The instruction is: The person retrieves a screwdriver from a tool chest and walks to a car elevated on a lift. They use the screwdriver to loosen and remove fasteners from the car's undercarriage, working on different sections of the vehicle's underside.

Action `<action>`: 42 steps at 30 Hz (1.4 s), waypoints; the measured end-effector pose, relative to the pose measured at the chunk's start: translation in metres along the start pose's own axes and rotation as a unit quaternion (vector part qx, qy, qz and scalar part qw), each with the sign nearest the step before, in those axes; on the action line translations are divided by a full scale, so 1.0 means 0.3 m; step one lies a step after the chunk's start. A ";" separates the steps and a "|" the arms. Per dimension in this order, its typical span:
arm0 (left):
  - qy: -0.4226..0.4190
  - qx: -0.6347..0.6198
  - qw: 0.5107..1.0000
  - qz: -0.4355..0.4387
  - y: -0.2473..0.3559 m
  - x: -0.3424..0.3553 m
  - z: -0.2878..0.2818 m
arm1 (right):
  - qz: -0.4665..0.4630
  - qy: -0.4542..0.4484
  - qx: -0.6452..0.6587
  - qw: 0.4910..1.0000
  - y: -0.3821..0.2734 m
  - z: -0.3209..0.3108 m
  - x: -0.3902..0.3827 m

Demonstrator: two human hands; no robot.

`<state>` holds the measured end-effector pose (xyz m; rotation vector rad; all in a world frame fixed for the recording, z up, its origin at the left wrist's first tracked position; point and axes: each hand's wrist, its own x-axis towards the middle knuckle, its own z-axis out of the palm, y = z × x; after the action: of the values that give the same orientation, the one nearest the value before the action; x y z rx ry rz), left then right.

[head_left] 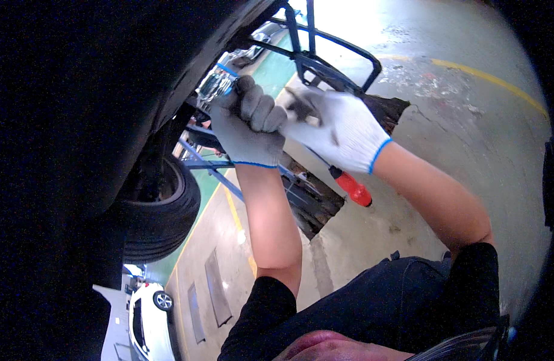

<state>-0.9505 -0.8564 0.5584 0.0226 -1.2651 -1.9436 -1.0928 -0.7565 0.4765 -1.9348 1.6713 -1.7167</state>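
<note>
Head camera view: at far left, dark vehicle bodywork (138, 90) is filling much of the scene. Low down, a white car (159, 328) is standing along the left edge of the floor (469, 180), and a black tyre (162, 234) is hanging above it, beside the bodywork. Next, the person's left hand (250, 123), in a greyish glove with a blue cuff edge, is resting clenched near the bodywork's edge; whether it is gripping anything cannot be told (a thin blue strip (227, 70) is showing just above the knuckles). Behind the hands, a dark, rough-edged board (313, 210) is showing, with a black tubular frame (332, 72) standing higher up. The right hand (343, 126), in a whiter glove, is hovering close beside the left; blur is hiding whether it is grasping something. Below it, a screwdriver-like tool (352, 188) is pointing its shaft up and left toward the hands, its red-and-black handle appearing just past the board's right corner. Farther right, a yellow line (488, 77) is curving across the floor.
</note>
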 end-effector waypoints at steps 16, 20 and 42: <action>0.168 -0.075 0.888 -0.422 -1.432 -0.142 -0.080 | 0.346 0.054 0.039 0.936 0.646 -0.744 -1.002; 0.058 0.034 0.844 -0.533 -1.808 -0.270 0.099 | 0.439 0.148 -0.110 0.879 0.690 -1.096 -1.300; -0.294 0.178 0.612 -0.712 -3.182 0.092 1.423 | 0.581 0.577 -0.139 0.557 1.017 -2.355 -2.083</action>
<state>-1.7234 -0.3765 0.0421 0.9438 -2.5314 -3.0546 -1.6775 -0.0347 0.1303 0.9219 2.4907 -1.8903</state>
